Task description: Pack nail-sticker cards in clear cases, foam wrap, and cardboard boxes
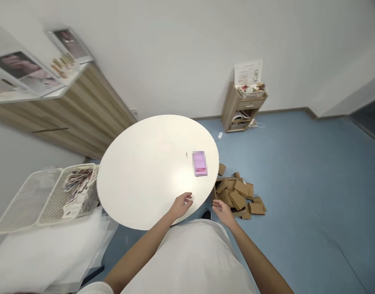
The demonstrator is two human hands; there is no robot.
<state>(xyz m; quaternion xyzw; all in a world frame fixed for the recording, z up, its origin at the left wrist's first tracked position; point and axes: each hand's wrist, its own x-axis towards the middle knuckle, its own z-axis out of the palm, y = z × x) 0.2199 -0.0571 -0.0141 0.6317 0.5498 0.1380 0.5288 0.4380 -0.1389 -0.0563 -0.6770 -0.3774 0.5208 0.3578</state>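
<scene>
A round white table point(144, 175) stands in front of me. A small pink packet point(200, 163) lies on its right part, with a tiny dark speck point(186, 154) just left of it. My left hand point(183, 204) rests at the table's near edge, fingers loosely curled, holding nothing. My right hand point(221, 212) hovers just off the table's right edge, fingers apart and empty, above the floor and close to a pile of small brown cardboard boxes point(239, 194).
A white mesh basket point(75, 190) with packets and an empty tray point(26, 200) sit on a white-covered surface at left. A wooden cabinet point(80, 110) runs along the left wall. A small wooden stand point(244, 106) stands at the far wall on the blue floor.
</scene>
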